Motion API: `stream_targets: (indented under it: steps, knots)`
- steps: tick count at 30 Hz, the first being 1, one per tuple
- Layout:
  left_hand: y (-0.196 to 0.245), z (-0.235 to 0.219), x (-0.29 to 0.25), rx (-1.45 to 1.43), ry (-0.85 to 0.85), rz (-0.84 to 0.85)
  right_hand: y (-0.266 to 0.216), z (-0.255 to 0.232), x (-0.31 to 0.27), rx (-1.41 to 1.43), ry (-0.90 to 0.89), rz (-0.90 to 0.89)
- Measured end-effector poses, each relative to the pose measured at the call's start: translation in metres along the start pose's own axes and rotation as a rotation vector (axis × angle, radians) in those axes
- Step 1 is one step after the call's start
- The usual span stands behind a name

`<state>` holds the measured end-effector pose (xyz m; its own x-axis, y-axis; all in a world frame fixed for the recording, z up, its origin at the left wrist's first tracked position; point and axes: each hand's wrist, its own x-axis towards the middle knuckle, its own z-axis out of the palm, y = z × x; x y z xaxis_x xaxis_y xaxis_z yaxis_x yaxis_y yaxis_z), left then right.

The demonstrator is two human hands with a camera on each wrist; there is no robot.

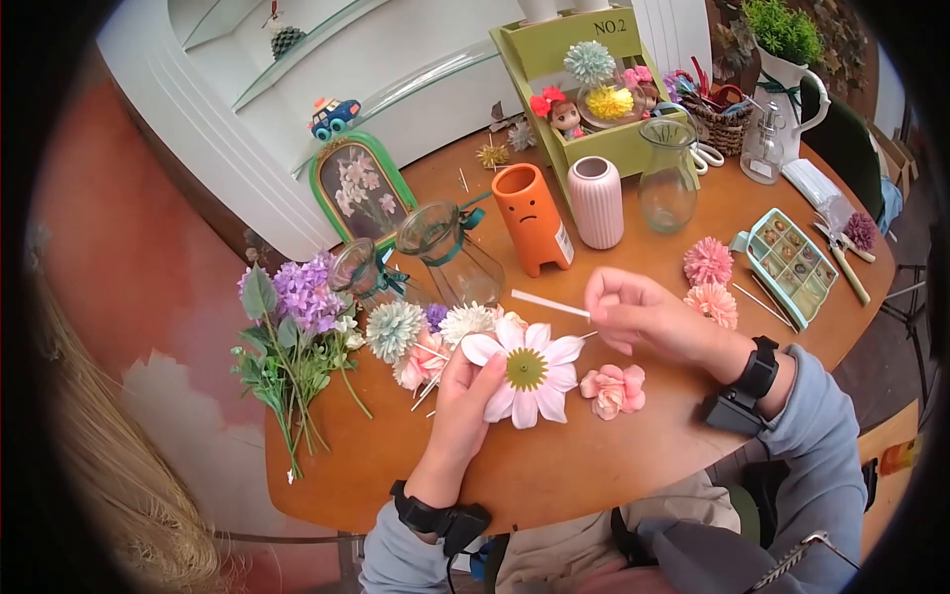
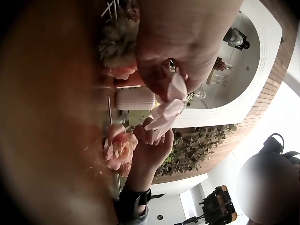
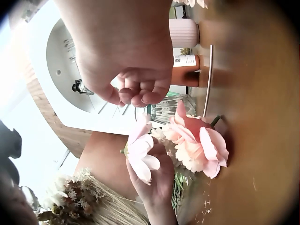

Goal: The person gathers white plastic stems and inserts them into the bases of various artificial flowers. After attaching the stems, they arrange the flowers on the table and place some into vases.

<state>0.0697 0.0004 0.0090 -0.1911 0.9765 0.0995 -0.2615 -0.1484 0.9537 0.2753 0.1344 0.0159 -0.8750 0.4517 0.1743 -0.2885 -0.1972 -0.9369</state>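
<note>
A large pale pink flower (image 1: pixel 525 369) with a green centre is pinched by a petal between the thumb and fingers of my left hand (image 1: pixel 463 406). In the right wrist view the same flower (image 3: pixel 142 152) is seen side-on. To its right, my right hand (image 1: pixel 638 315) pinches a thin white stick (image 1: pixel 550 303) near one end between thumb and fingers, its free end pointing left. In the right wrist view the fingers (image 3: pixel 140 91) are curled inward. A small pink flower (image 1: pixel 614 391) lies on the table just below my right hand.
Purple flowers (image 1: pixel 305 292) with green stems lie left. Behind stand glass vases (image 1: pixel 455 259), an orange vase (image 1: pixel 532 220), a pink ribbed vase (image 1: pixel 596 203) and a green shelf (image 1: pixel 554 69). Pink pompom flowers (image 1: pixel 709 261), a compartment box (image 1: pixel 792 265) and pliers (image 1: pixel 849 265) lie right.
</note>
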Motion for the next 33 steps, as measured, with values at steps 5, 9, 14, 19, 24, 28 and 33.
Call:
stream_targets:
  steps: [5, 9, 14, 19, 24, 28, 33]
  knots:
    - [0.0008, -0.0002, -0.0021, -0.026, 0.112, 0.068, 0.0009, 0.0023, -0.0022, -0.115, -0.053, 0.061]
    - [0.006, 0.0036, -0.0026, -0.039, 0.18, 0.088, 0.0029, 0.0014, -0.0012, -0.207, -0.003, 0.052]
    - [0.0061, 0.0048, -0.0025, -0.06, 0.182, 0.072, 0.0021, 0.002, -0.0019, -0.236, 0.007, 0.07]
    - [0.0073, 0.0063, -0.0036, -0.068, 0.196, 0.073, 0.002, 0.0006, -0.0009, -0.227, 0.013, 0.084]
    - [0.0085, 0.0054, -0.0031, -0.072, 0.233, 0.123, 0.0019, 0.0012, -0.0009, -0.246, 0.011, 0.072]
    - [0.0094, 0.0075, -0.0036, -0.065, 0.222, 0.115, -0.0001, 0.0013, -0.0022, -0.235, 0.03, 0.065]
    - [0.0088, 0.0055, -0.0039, -0.054, 0.214, 0.11, 0.0021, -0.0006, -0.0005, -0.262, 0.018, 0.063]
